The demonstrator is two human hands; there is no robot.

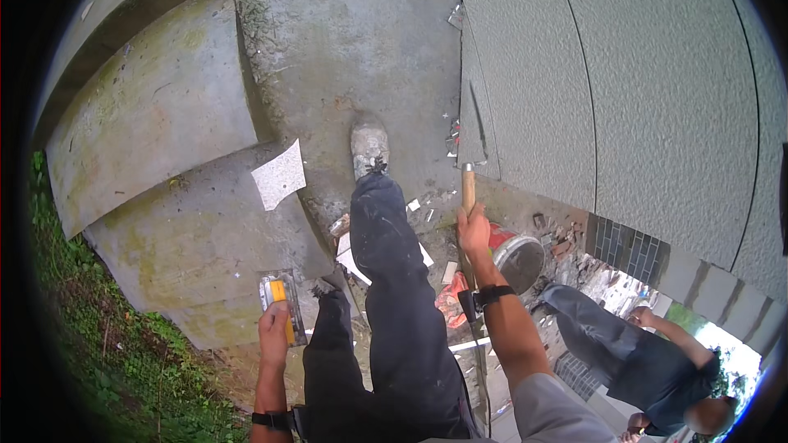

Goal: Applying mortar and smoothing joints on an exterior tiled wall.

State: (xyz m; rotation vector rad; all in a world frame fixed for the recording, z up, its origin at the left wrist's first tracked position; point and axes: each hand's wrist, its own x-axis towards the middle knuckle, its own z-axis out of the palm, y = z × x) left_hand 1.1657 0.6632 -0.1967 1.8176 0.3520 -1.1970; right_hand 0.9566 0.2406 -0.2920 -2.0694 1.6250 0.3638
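Observation:
My left hand point(275, 332) is wrapped round the yellow handle of a plastering trowel point(297, 312), low over the mossy concrete at the left. Its flat, rectangular metal plate lies mostly under the handle. My right hand point(474, 231) grips the wooden handle of a pointed trowel point(469, 184). The long, tapering blade points away from me, along the lower edge of the grey textured wall panels point(533, 74); I cannot tell whether it touches them. Just right of that hand stands a red bucket point(502, 238) with grey, mortar-like material inside.
Concrete steps point(164, 123) rise at the left, with a loose white tile piece point(279, 175) on them and plants point(107, 353) below. Tile scraps point(353, 258) and a red bag point(451, 302) lie by my legs. Another person point(648, 369) stands at the lower right, near broken bricks point(564, 244).

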